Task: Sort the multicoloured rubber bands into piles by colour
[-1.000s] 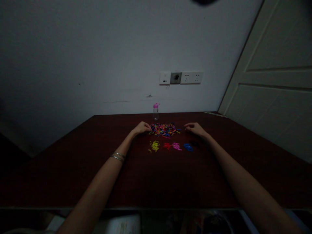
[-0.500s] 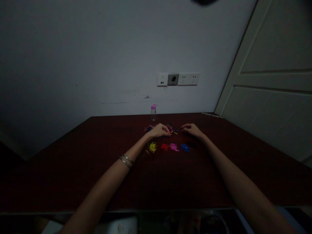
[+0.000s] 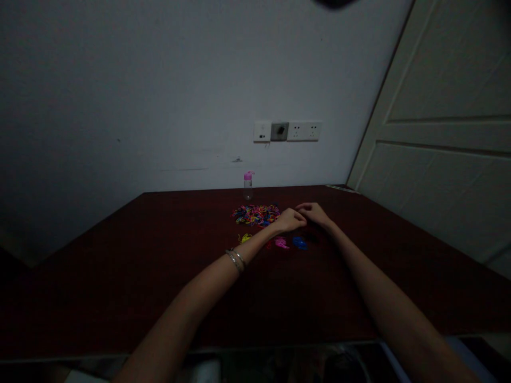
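A mixed heap of small coloured bands (image 3: 255, 214) lies on the dark red table (image 3: 159, 234). Nearer are small piles: yellow (image 3: 245, 238), red (image 3: 269, 244), pink (image 3: 281, 242) and blue (image 3: 299, 243). My left forearm partly covers the yellow and red ones. My left hand (image 3: 291, 220), fingers pinched together, is right of the heap and above the pink and blue piles; what it holds is too small to make out. My right hand (image 3: 314, 213) is just beyond it, its bent fingers near the left fingertips, and whether they hold anything is unclear.
A clear bottle with a pink lid (image 3: 248, 186) stands behind the heap, near the wall. Sockets (image 3: 295, 131) are on the wall, and a pale door (image 3: 447, 127) is at the right. Dim items lie below the table's front edge.
My left hand has moved right, from over the heap to beside my right hand, uncovering the heap. My left forearm now covers part of the yellow and red piles. The view has shifted slightly.
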### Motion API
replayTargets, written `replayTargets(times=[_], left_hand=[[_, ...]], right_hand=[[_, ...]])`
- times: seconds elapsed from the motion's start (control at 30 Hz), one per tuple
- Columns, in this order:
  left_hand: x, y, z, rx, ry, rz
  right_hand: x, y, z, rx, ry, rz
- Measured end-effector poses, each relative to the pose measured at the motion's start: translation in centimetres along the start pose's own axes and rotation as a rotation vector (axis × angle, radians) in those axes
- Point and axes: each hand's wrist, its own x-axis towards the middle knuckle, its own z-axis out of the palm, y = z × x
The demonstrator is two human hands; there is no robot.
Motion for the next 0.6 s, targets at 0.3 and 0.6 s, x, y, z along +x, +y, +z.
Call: replayTargets(times=[0.3, 0.6], left_hand=[[-2.3, -9.5, -10.9, -0.130, 0.629, -0.226], [-6.3, -15.9, -15.4, -0.105, 0.828, -0.429]], right_hand=[[-0.3, -1.0, 0.3, 0.014, -0.036, 0.048], [-0.7, -3.5, 1.7, 0.007, -0.295, -0.090]])
